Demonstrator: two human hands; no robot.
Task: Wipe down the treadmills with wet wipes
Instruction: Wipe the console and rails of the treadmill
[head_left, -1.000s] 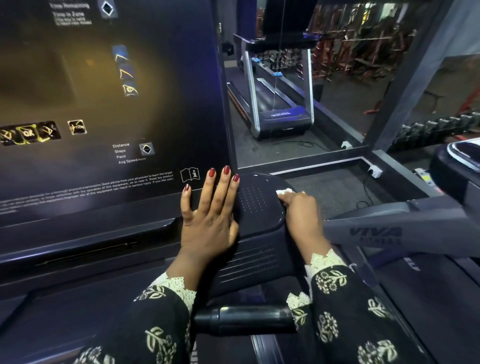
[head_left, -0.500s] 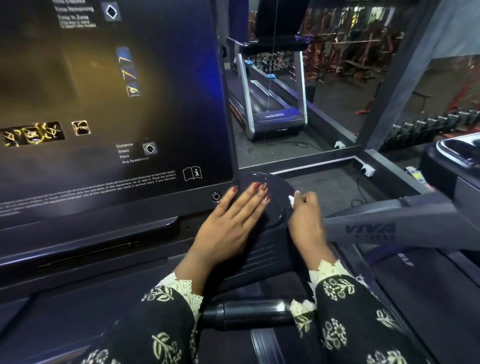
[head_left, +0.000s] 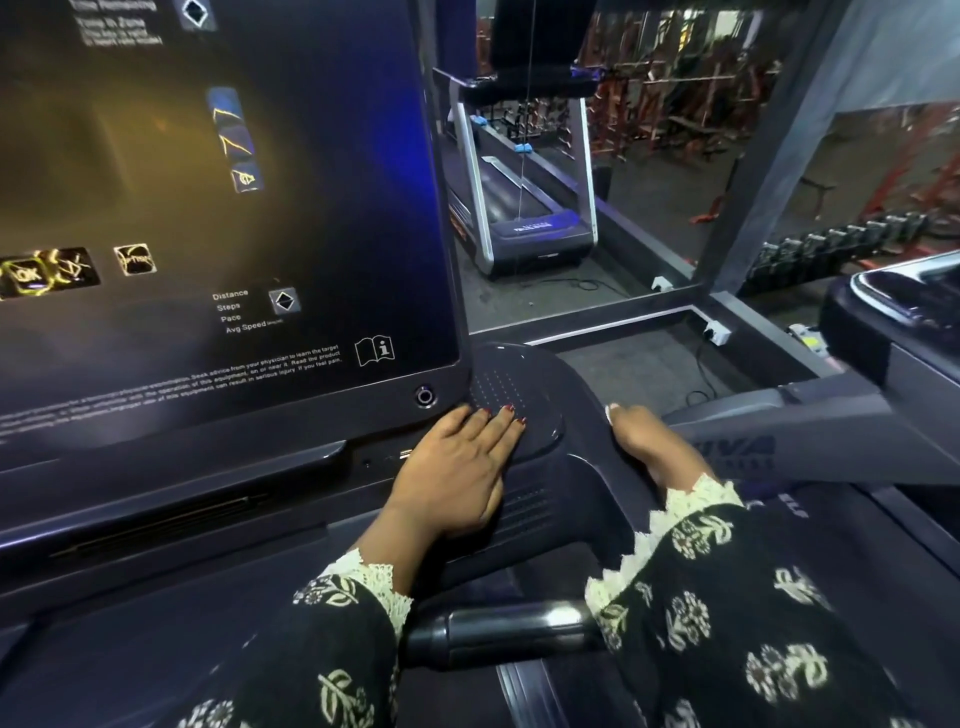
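The dark treadmill console (head_left: 524, 499) fills the lower middle, under a big glossy screen (head_left: 218, 218). My left hand (head_left: 457, 473) lies flat on the console, fingers straight, their tips on the round dotted speaker pad (head_left: 511, 384). My right hand (head_left: 644, 441) is at the console's right edge beside the side arm, gripping a white wet wipe (head_left: 612, 410). Only a small white corner of the wipe shows past the fingers.
A black handlebar grip (head_left: 509, 631) runs below my wrists. The grey side arm (head_left: 810, 441) with a logo stretches right. A mirror ahead reflects another treadmill (head_left: 524, 208). A neighbouring treadmill console (head_left: 893, 312) stands at the right. Wall sockets and cables lie on the floor behind.
My left hand has slid down and right from the screen's lower edge onto the console. My right hand with the wipe has moved off the round pad to the console's right edge.
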